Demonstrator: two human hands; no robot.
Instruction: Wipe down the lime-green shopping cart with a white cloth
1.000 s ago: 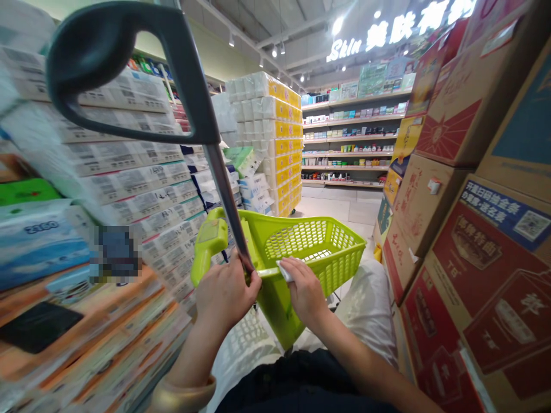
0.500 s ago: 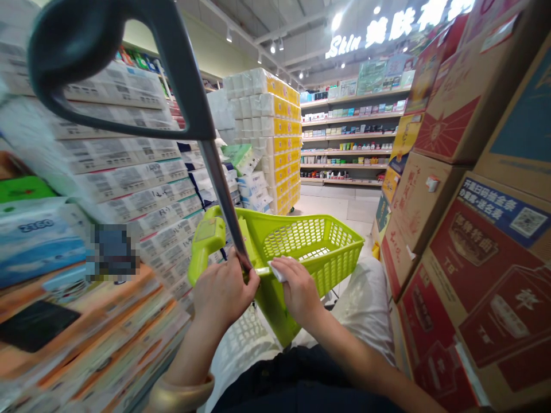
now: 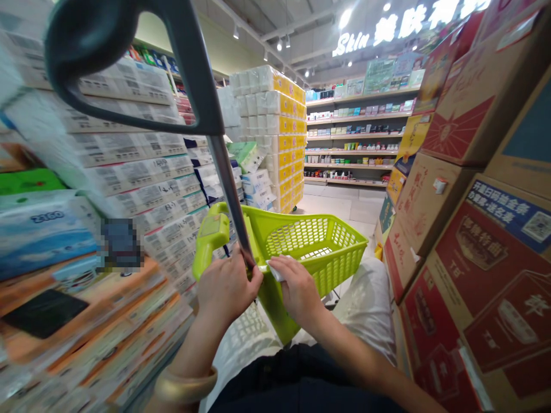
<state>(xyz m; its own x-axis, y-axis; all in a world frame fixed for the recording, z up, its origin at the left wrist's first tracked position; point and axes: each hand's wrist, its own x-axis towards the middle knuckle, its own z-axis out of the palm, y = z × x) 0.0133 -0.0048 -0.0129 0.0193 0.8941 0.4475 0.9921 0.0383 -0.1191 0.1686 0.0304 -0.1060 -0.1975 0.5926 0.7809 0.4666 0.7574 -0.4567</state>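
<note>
The left hand [image 3: 228,289] is clamping the metal pole [image 3: 227,189] of a lime-green wheeled shopping basket [image 3: 310,246], while the right hand [image 3: 297,292], apart from it, is pinching a white slip [image 3: 274,271] against the basket's rim. The basket is sitting above a pale tiled floor [image 3: 344,201], between stacked toilet-paper packs [image 3: 129,149] and printed cartons [image 3: 473,287], with store shelves [image 3: 353,143] ahead.

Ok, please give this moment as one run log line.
left hand: grips metal handle rod | right hand: white wipe on lime-green basket rim | beside: stacked cartons
</note>
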